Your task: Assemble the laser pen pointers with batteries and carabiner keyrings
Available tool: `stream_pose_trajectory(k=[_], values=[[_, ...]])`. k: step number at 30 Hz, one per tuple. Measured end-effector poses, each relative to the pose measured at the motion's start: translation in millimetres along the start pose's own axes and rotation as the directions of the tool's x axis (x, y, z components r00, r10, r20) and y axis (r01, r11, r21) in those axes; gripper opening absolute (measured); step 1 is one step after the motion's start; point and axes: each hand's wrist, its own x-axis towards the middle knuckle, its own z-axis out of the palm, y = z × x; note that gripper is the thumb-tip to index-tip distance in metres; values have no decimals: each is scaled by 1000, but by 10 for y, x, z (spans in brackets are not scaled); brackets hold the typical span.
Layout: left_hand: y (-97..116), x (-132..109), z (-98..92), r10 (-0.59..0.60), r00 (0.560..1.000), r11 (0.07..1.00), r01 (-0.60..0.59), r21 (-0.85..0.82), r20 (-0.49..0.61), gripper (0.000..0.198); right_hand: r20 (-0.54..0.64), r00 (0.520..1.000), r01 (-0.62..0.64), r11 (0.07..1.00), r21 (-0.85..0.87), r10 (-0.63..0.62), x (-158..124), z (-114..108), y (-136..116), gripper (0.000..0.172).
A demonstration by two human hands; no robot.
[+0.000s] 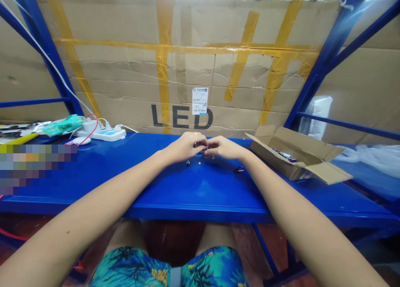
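Above the blue tabletop (200,187), my left hand (188,146) and my right hand (222,147) meet, fingertips touching or nearly so. The fingers of both are curled in a pinch around something small and dark, mostly hidden between them. Just under the right fingers, small orange bits (211,156) show; whether they belong to the held piece I cannot tell. On the table below the hands lie a small dark metallic part (188,163) and a tiny silvery round piece (199,163). A red carabiner-like clip (239,169) rests beside my right forearm.
An open cardboard box (290,170) with purplish items inside stands at the right. A white power strip (108,133) with plugs and cables sits at the back left, near a teal plastic packet (64,125). A large taped cardboard sheet (125,78) closes off the back.
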Motion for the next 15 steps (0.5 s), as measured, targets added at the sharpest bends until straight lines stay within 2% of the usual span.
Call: stream_pose_trajectory(k=[4, 7, 9, 11, 13, 15], values=[[25, -11, -38, -53, 999, 998, 53, 39, -3, 14, -50, 999, 0, 1000, -24, -1, 7, -21, 25, 16], [40, -31, -79, -127, 980, 990, 115, 87, 152, 15, -71, 997, 21, 998, -57, -25, 8, -41, 36, 16], [39, -48, -87, -148, 936, 987, 118, 109, 321, 17, -81, 996, 29, 997, -67, -34, 7, -49, 35, 19], [30, -63, -74, -151, 871, 988, 117, 101, 467, 20, -97, 995, 20, 996, -86, -29, 5, -52, 27, 20], [16, -72, -47, -135, 826, 991, 118, 66, 548, 23, -108, 994, 9, 994, -105, -20, 4, -50, 17, 22], [3, -74, -19, -112, 813, 993, 117, 28, 571, 25, -102, 995, 7, 993, -119, -19, 5, -48, 11, 23]])
